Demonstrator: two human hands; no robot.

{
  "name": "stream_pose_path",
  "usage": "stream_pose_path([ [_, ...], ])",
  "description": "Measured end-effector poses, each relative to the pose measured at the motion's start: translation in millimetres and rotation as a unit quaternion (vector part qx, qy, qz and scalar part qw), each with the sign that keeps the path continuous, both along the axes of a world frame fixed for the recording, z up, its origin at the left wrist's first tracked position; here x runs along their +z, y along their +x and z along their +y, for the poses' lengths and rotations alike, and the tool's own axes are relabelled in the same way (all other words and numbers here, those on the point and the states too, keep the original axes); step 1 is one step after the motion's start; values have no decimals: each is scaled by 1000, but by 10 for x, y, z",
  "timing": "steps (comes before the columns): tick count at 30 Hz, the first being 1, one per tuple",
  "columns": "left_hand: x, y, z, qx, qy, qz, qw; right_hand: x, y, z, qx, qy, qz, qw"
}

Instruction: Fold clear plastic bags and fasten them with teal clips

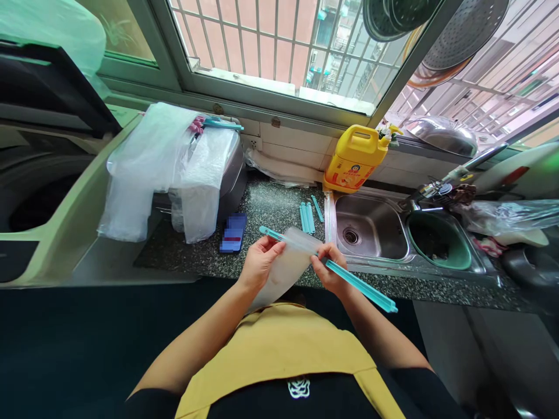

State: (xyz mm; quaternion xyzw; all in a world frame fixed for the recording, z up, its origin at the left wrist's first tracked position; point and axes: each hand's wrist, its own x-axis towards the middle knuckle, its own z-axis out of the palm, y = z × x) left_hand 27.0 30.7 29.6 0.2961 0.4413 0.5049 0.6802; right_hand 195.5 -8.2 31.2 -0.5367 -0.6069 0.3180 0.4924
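Strip (pixel 362 286), teal, one, long and narrow: held above the near edge of the worktop (pixel 266 201), before the wearer's body; long axis slanting from far left to near right, across the upper part of the bag. Whether it is a single length or two parts meeting behind the plastic cannot be told. Bag (pixel 288 265), translucent, one: hung between the hands, a short margin standing beyond the strip on the far side, the larger part drooping toward the body and to the left. Left hand (pixel 257 265): thumb and fingers pinched together at the bag's left edge, near the short strip end, which juts past the fingertips, away and to the left. Right hand (pixel 331 269): fingers curled, gripping the strip at the bag's right side; the longer free length runs out beneath it, toward the body and to the right. Governing relation: the strip's line passes through both hands, the right being nearer the long free end, the left nearer the short tip. Loose strips (pixel 307 217), teal: three side by side, a fourth slightly apart, lying beyond the hands, just left of the sink (pixel 371 247).
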Motion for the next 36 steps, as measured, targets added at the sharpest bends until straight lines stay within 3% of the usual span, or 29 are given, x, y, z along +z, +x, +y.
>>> stream_pose_path([
  [5, 8, -13, -6, 19, -11, -35, 999, 56, 55, -9, 61, -29, 43, 997],
  [9, 13, -1, -18, 45, -28, -50, 997, -16, 64, -62, 52, 1, 86, 995],
  [15, -51, 34, -76, 59, 2, -16, 998, -5, -17, -21, -22, 16, -79, 996],
  [21, -98, 35, -159, 62, 26, 13, 998, 180, -98, 57, -22, -74, -170, 982],
  [25, -138, 15, -183, 99, 40, 1, 994, 180, -34, 70, 103, -167, -43, 980],
  [28, -144, -7, -181, 105, 46, 2, 993, 139, 45, 84, 186, -183, 99, 960],
  [32, -152, -7, -193, 83, 28, 15, 996, 46, 53, 102, 143, -153, 145, 967],
  [36, -283, 13, -194, 69, 27, 12, 997, -112, -45, 122, 73, -163, 165, 970],
])
